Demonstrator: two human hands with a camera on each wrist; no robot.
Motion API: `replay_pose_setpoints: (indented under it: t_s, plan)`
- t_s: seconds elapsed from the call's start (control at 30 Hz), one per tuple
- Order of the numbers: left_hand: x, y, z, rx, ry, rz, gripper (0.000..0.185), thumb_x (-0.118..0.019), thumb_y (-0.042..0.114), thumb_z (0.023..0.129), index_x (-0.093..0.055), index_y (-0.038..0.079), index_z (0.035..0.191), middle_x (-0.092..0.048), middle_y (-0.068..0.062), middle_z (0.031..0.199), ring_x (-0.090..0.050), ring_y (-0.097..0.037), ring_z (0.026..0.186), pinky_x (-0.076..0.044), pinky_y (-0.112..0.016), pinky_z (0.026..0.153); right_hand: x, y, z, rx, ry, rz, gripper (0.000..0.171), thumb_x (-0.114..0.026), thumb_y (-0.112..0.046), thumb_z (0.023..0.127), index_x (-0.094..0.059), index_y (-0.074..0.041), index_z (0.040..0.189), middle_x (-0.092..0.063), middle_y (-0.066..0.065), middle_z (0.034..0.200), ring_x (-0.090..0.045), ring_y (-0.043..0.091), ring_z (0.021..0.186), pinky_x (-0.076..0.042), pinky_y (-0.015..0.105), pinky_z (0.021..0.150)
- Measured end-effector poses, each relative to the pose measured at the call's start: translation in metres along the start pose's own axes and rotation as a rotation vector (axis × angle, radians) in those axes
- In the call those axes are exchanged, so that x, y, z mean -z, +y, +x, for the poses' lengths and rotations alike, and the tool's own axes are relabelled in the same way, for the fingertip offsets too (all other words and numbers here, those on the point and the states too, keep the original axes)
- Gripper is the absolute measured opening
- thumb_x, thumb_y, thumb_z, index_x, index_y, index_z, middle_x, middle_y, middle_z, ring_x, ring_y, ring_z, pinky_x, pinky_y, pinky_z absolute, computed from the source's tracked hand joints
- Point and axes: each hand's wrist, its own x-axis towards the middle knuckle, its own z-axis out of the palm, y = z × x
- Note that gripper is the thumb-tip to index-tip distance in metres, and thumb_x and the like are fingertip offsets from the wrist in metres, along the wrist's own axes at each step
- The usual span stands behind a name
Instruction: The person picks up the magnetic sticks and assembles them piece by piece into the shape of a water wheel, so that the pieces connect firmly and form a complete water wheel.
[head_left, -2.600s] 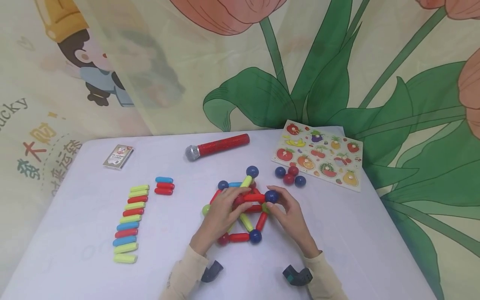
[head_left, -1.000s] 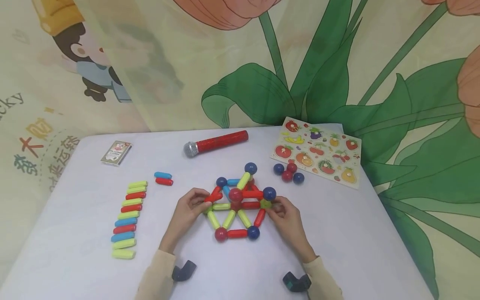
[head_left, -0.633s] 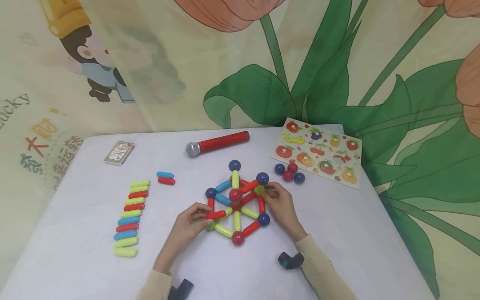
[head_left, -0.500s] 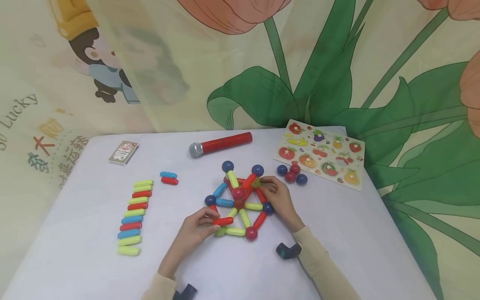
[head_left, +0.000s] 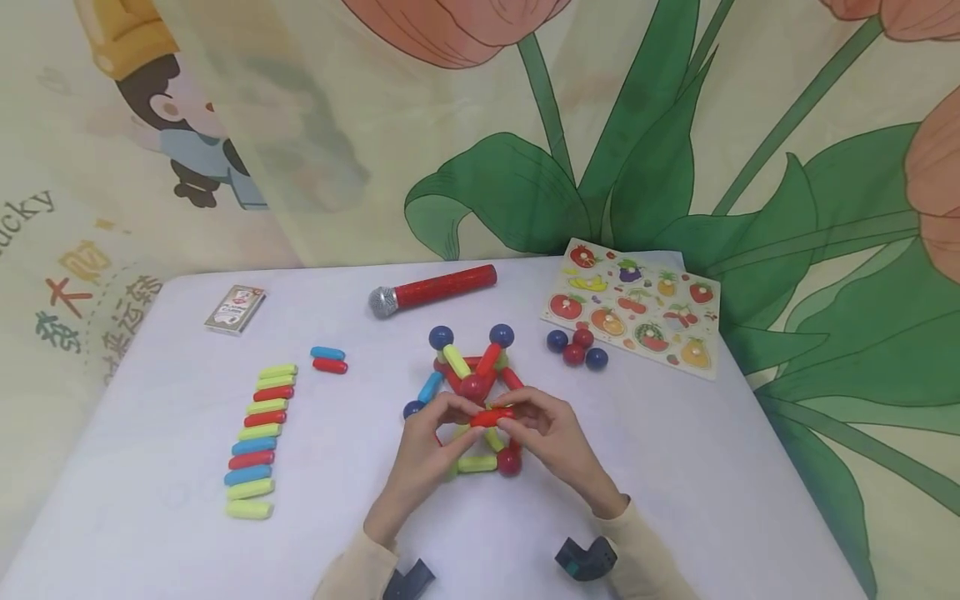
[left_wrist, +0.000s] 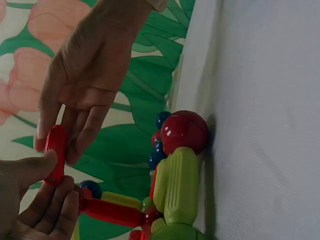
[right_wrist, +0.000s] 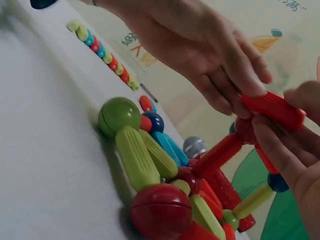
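Both hands meet over a magnetic stick-and-ball structure, in front of its raised red ball (head_left: pixel 473 387). Between them is a loose red magnetic stick (head_left: pixel 492 417). My left hand (head_left: pixel 423 454) pinches its left end between thumb and fingers, and my right hand (head_left: pixel 558 437) pinches its right end. In the left wrist view the red stick (left_wrist: pixel 56 152) is above the structure's frame. Two blue balls (head_left: pixel 441 337) top a yellow and a red stick leaning outward from the raised ball. The hands hide much of the structure's middle and right side.
Left on the table lies a column of yellow, red and blue sticks (head_left: pixel 255 446), with a blue and a red stick (head_left: pixel 328 365) beside it. Farther back are a card box (head_left: pixel 236 309), a red microphone (head_left: pixel 442 288), loose balls (head_left: pixel 574 355) and a fruit puzzle board (head_left: pixel 637 308).
One red stick has left the small side group; my left hand has brought it to the structure. The structure has turned counterclockwise, and my right hand has moved from its side to the stick.
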Motion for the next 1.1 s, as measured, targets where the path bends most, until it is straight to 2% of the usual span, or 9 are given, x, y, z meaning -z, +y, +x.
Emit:
replay_pose_setpoints:
  t_s: [0.13,0.27,0.4,0.5,0.57,0.7,0.77,0.87,1.1]
  plan:
    - [0.003,0.016,0.007,-0.011,0.021,0.008,0.033,-0.076,0.000,0.078,-0.059,0.002,0.106,-0.069,-0.006,0.100,-0.066,-0.019,0.093,-0.055,-0.037,0.084,-0.004,0.001,0.000,-0.014,0.068,0.061,0.024,-0.064,-0.001,0.090,-0.061,0.004,0.112,-0.062,0.021,0.109,-0.066,0.014,0.098,-0.054,0.025,0.085]
    - [0.026,0.019,0.009,0.015,0.110,0.006,0.031,-0.074,-0.005,0.078,-0.060,-0.003,0.105,-0.068,-0.012,0.099,-0.066,-0.026,0.093,-0.055,-0.034,0.085,0.003,0.006,0.004,-0.058,0.178,0.104,0.025,-0.064,-0.001,0.090,-0.059,0.005,0.114,-0.061,0.023,0.112,-0.066,0.013,0.098,-0.054,0.025,0.084]
    - [0.064,-0.017,0.015,0.109,0.287,0.071,0.026,-0.071,0.002,0.084,-0.061,0.002,0.108,-0.067,-0.009,0.105,-0.063,-0.018,0.100,-0.050,-0.024,0.091,0.009,0.012,0.010,-0.105,0.231,0.123,0.028,-0.065,-0.003,0.089,-0.058,0.005,0.115,-0.060,0.022,0.114,-0.067,0.012,0.095,-0.054,0.025,0.085]
    - [0.092,-0.048,0.019,0.189,0.418,0.171,0.025,-0.066,0.003,0.089,-0.061,0.003,0.113,-0.065,-0.010,0.114,-0.058,-0.019,0.111,-0.045,-0.033,0.101,0.008,0.016,0.014,-0.133,0.216,0.137,0.030,-0.065,-0.003,0.089,-0.057,0.005,0.117,-0.059,0.022,0.116,-0.067,0.012,0.096,-0.054,0.026,0.085]
    - [0.105,-0.064,0.020,0.267,0.462,0.227,0.026,-0.062,0.001,0.091,-0.059,0.004,0.117,-0.061,-0.010,0.122,-0.052,-0.022,0.121,-0.041,-0.041,0.105,0.007,0.018,0.014,-0.147,0.202,0.147,0.031,-0.064,-0.002,0.090,-0.055,0.005,0.119,-0.059,0.023,0.117,-0.067,0.011,0.097,-0.054,0.026,0.085]
    - [0.118,-0.087,0.021,0.425,0.458,0.287,0.029,-0.053,0.001,0.096,-0.055,0.008,0.124,-0.052,-0.010,0.133,-0.040,-0.023,0.135,-0.033,-0.046,0.111,0.004,0.019,0.014,-0.150,0.205,0.161,0.032,-0.063,0.001,0.090,-0.055,0.005,0.120,-0.059,0.023,0.119,-0.067,0.011,0.096,-0.054,0.028,0.084]
    - [0.120,-0.093,0.021,0.465,0.448,0.317,0.030,-0.052,0.002,0.096,-0.053,0.008,0.126,-0.050,-0.011,0.133,-0.039,-0.024,0.134,-0.032,-0.047,0.112,0.005,0.020,0.014,-0.143,0.220,0.155,0.032,-0.061,0.000,0.091,-0.054,0.007,0.121,-0.059,0.024,0.119,-0.067,0.011,0.095,-0.055,0.028,0.084]
    - [0.122,-0.098,0.023,0.462,0.449,0.370,0.030,-0.053,0.002,0.095,-0.054,0.008,0.124,-0.050,-0.012,0.129,-0.043,-0.027,0.128,-0.034,-0.048,0.110,0.008,0.022,0.014,-0.131,0.247,0.135,0.031,-0.058,-0.002,0.093,-0.052,0.009,0.122,-0.059,0.026,0.117,-0.066,0.011,0.094,-0.055,0.032,0.084]
    - [0.122,-0.105,0.027,0.453,0.436,0.473,0.028,-0.060,-0.001,0.091,-0.056,0.005,0.118,-0.052,-0.014,0.119,-0.050,-0.028,0.116,-0.043,-0.046,0.101,0.020,0.031,0.013,-0.109,0.287,0.112,0.027,-0.053,-0.001,0.095,-0.052,0.014,0.118,-0.059,0.032,0.110,-0.067,0.008,0.085,-0.056,0.025,0.078]
